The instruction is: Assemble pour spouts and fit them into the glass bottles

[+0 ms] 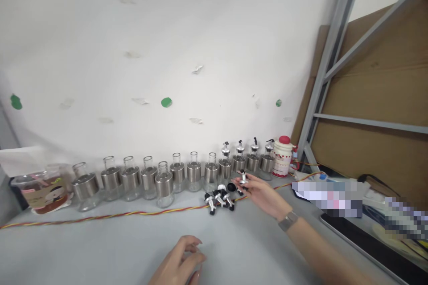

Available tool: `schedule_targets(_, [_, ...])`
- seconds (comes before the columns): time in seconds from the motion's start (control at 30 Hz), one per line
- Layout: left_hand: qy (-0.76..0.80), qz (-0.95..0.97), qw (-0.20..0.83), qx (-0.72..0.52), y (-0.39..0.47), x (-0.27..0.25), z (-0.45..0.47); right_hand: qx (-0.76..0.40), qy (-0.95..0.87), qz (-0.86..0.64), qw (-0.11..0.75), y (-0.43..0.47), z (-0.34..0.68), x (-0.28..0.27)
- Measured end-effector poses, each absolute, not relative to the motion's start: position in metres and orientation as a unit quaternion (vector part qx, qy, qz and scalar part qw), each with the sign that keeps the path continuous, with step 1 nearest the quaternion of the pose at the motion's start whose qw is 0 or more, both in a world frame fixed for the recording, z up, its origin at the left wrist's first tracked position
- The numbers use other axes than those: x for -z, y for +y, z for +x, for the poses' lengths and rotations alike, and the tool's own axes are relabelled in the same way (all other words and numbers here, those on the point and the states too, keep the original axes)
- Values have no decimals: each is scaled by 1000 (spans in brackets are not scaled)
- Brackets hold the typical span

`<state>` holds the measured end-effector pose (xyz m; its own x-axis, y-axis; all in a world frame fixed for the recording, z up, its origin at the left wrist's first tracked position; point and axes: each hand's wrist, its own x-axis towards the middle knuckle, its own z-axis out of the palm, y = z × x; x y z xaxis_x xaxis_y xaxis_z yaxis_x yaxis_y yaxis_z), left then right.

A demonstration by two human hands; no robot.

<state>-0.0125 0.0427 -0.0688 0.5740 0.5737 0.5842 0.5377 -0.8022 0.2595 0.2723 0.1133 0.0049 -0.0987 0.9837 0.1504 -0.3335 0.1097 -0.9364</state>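
Observation:
My right hand [259, 193] reaches to the pile near the wall, its fingers closed on a silver-and-black pourer spout [243, 178]. Just left of it lie several loose pourer spouts [219, 198] in a small heap. Over the table's front part, my left hand [182, 260] is loosely curled with fingers apart, holding nothing. Glass bottles with steel sleeves stand in a row along the wall; one bare-necked bottle [164, 185] stands slightly forward. At the row's right end, several bottles, such as this fitted bottle [253, 160], carry pourer spouts in their necks.
A red-and-yellow twisted wire [133, 214] runs across the table [83, 249]. At left stands a plastic cup with brown liquid [47, 193]. A cream bottle with red lid [282, 158] ends the row. On the right lie a black-screened device [371, 247] and clutter beside a metal frame [321, 75].

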Motion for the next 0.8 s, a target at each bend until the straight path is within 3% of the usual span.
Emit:
schedule_targets(0.17, [296, 906, 50, -298, 40, 52, -16, -522, -528, -344, 574, 129, 243, -46])
schedule_targets(0.33, [311, 908, 62, -274, 37, 44, -17, -383, -564, -370, 631, 179, 215, -74])
schedule_targets(0.8, [308, 901, 75, -296, 38, 62, -13, -219, -668, -415, 577, 227, 207, -39])
